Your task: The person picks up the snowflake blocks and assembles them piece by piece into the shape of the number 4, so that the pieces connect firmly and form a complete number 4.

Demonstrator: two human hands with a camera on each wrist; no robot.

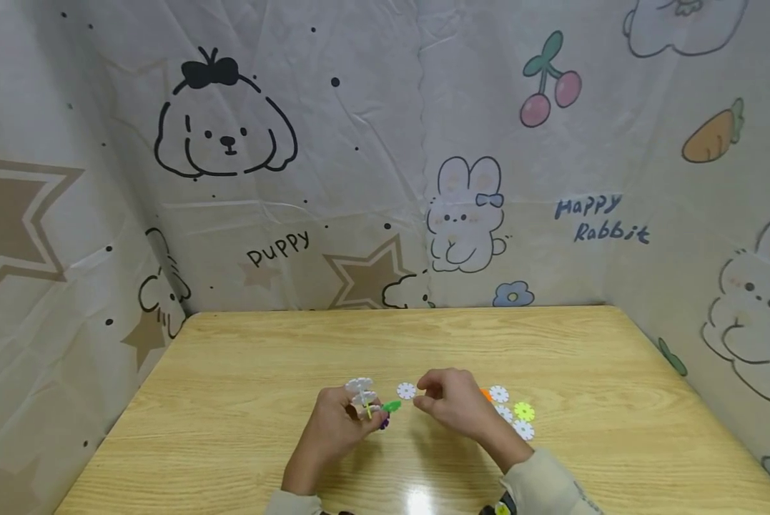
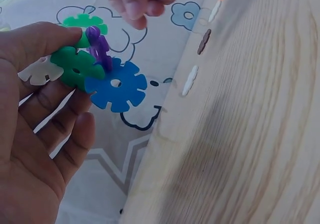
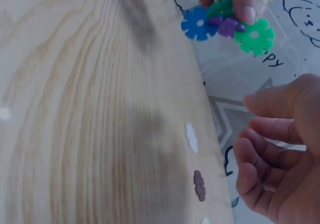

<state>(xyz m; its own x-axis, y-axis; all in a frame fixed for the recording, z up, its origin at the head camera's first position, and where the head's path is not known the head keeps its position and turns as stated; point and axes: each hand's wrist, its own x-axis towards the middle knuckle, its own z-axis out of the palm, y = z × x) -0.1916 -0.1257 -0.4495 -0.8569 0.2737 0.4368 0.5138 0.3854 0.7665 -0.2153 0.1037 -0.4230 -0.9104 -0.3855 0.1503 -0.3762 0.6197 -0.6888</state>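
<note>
My left hand (image 1: 341,428) grips a cluster of interlocking snowflake discs above the table. In the left wrist view the cluster shows a blue disc (image 2: 131,87), a dark green disc (image 2: 70,69), a purple disc (image 2: 101,52) and a white disc (image 2: 41,75). A light green disc (image 3: 261,39) sticks out on its other side in the right wrist view. White and yellow discs rise above the fingers in the head view. To the right, my right hand (image 1: 458,406) hovers with loosely bent fingers and nothing between thumb and forefinger. A loose white disc (image 1: 406,390) lies just left of its fingertips.
Beyond the right hand lie several loose discs, among them a yellow disc (image 1: 524,411) and an orange disc (image 1: 486,394) partly hidden by that hand. A brown disc (image 3: 199,186) lies flat on the wooden table (image 1: 262,357). Printed cloth (image 1: 359,179) hangs around the table.
</note>
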